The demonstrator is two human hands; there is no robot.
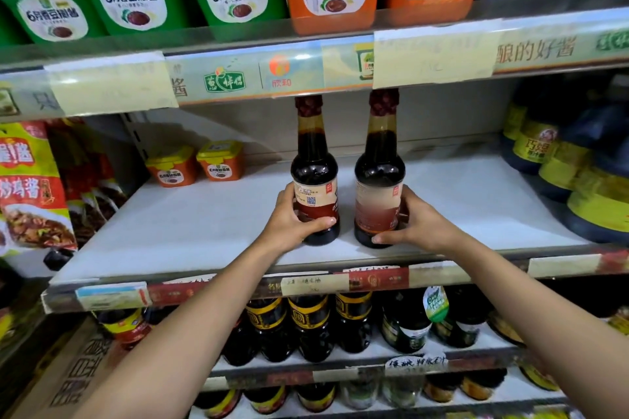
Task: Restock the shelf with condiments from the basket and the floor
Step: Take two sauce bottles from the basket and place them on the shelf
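While both bottles stand upright near the front of the white middle shelf (204,224), I have 1 in each hand: my left hand (292,218) is wrapped around the left soy sauce bottle (315,177), thumb across the lower label, and my right hand (413,221) is clamped on the right soy sauce bottle (379,177) the same way. The 2 bottles sit just beside each other, not touching.

As I see the risk, their red caps come up almost to the price strip (432,54) of the shelf above, so lifting or tipping either bottle could knock the cap against that edge. They are also tall and narrow, so pushing them back from low on the body could topple them, perhaps into each other.

Both bottles are filled with dark liquid up into the neck, caps sealed. Far left on the same shelf sit 2 small orange sauce tubs (195,165) with yellow lids, closed. Large dark jugs (578,180) with yellow labels crowd the right end. I cannot see the basket or the floor stock.
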